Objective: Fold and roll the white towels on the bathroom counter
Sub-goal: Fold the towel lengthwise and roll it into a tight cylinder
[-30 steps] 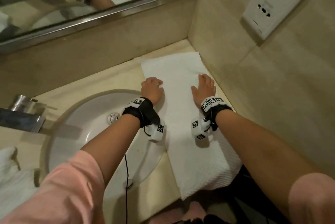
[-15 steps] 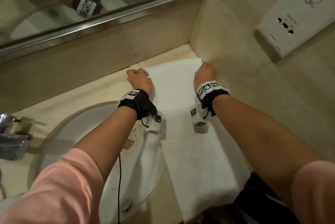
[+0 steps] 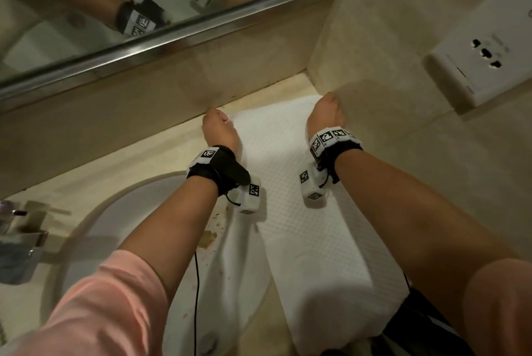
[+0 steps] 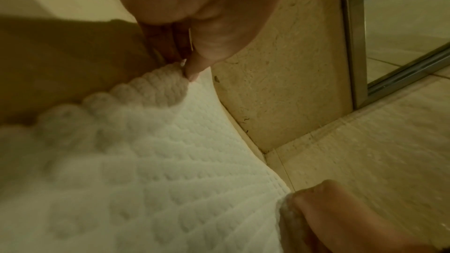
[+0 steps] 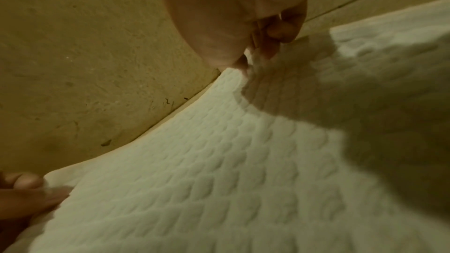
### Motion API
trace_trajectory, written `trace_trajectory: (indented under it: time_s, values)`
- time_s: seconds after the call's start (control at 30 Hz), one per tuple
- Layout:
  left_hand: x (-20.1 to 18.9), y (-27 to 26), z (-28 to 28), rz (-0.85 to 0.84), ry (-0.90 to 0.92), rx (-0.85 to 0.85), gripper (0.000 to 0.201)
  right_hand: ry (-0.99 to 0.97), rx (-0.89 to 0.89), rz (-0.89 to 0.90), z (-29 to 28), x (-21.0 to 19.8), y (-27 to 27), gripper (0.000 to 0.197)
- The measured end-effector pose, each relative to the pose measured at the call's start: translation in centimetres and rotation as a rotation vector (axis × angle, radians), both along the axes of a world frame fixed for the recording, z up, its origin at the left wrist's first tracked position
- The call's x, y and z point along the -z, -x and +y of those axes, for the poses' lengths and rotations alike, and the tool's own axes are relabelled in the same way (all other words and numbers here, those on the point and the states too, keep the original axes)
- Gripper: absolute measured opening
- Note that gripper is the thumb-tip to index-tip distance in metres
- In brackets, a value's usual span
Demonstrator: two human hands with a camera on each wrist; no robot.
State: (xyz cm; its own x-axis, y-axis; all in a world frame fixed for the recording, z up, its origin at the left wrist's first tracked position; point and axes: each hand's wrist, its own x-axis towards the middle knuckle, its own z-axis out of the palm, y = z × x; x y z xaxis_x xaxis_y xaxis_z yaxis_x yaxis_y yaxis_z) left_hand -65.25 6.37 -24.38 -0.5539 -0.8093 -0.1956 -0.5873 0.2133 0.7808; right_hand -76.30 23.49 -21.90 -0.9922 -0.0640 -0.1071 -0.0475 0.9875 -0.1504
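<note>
Item: white waffle-weave towel (image 3: pixel 290 211) flat on my beige stone surface (image 3: pixel 161 154), far corners pinched by my left hand (image 3: pixel 220 131) and right hand (image 3: pixel 325 114).

No readable words, brand names or numbers are showing anywhere. The wristbands (image 3: pixel 331 137) are carrying only black-and-white square code markers, and the faint print on the wall socket plate (image 3: pixel 486 53) is too blurred to read.
</note>
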Motion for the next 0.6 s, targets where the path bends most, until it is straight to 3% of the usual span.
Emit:
trace_trajectory:
  time_s: [0.27, 0.47, 0.6]
  values:
    - [0.6, -0.8, -0.4, 0.127, -0.026, -0.05, 0.019, 0.132, 0.046, 0.011, 0.2, 0.9, 0.0, 0.031]
    - [0.6, -1.3, -0.8, 0.197, -0.062, -0.058, 0.027, 0.0, 0.117, -0.085, -0.7, -0.3, 0.1, 0.03]
    - [0.6, -1.7, -0.9, 0.206, -0.085, -0.106, 0.02, -0.039, 0.038, -0.144, -1.0, -0.2, 0.0, 0.03]
